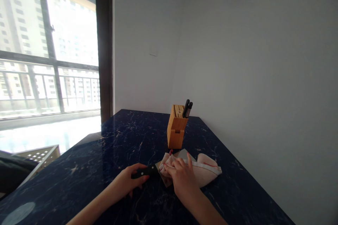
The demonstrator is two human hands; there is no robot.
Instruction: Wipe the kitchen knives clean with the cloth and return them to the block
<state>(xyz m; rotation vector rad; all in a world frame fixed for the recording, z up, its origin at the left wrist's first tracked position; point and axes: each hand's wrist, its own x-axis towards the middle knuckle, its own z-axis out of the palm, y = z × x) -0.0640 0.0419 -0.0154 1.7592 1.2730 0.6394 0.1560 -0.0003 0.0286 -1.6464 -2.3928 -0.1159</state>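
My left hand (130, 179) is closed around the black riveted handle of a cleaver (166, 180), whose wide metal blade points to the right. On top of the blade, my right hand (182, 174) presses a pale pink-and-white cloth (204, 174) with its fingers bunched into it. The cloth hides much of the blade and trails off to the right onto the tabletop. A small red item (171, 151), too small to name, shows just behind the cloth. Beyond both hands stands a wooden knife block (176, 130) with black-handled tools (187, 109) in its right side.
The dark blue marbled table (126, 130) reaches back to a grey wall (250, 59) in the corner. A round pale patch (18, 213) lies at its near left. At the left are a perforated light-coloured chair (42, 158) and a bright window (71, 35).
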